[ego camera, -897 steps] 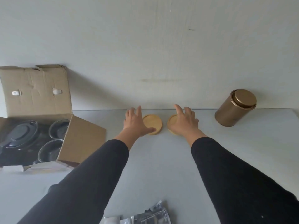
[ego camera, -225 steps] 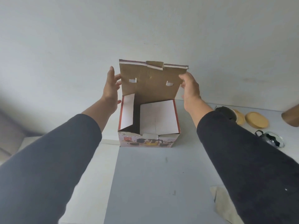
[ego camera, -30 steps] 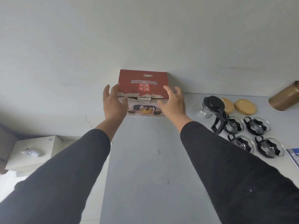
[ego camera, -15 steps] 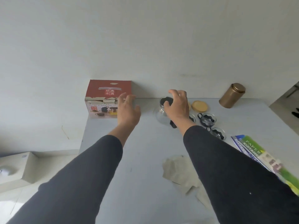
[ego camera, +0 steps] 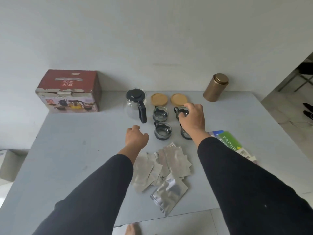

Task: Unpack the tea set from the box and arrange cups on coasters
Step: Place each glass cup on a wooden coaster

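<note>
Reaching over the far-right cup (ego camera: pixel 180 112), the right hand (ego camera: pixel 192 119) has its grip curled around the rim, fingers seemingly closing on the glass, though whether they clamp it I cannot tell. That cup sits just in front of the right coaster (ego camera: pixel 179 99), so the move looks like a short lift straight away from the person. The left coaster (ego camera: pixel 159 99) lies beside it, the teapot (ego camera: pixel 135 103) further left. The left hand (ego camera: pixel 136 137) hangs loosely curled, empty, above the counter (ego camera: pixel 76 150), nearer the other cups (ego camera: pixel 160 113).
</note>
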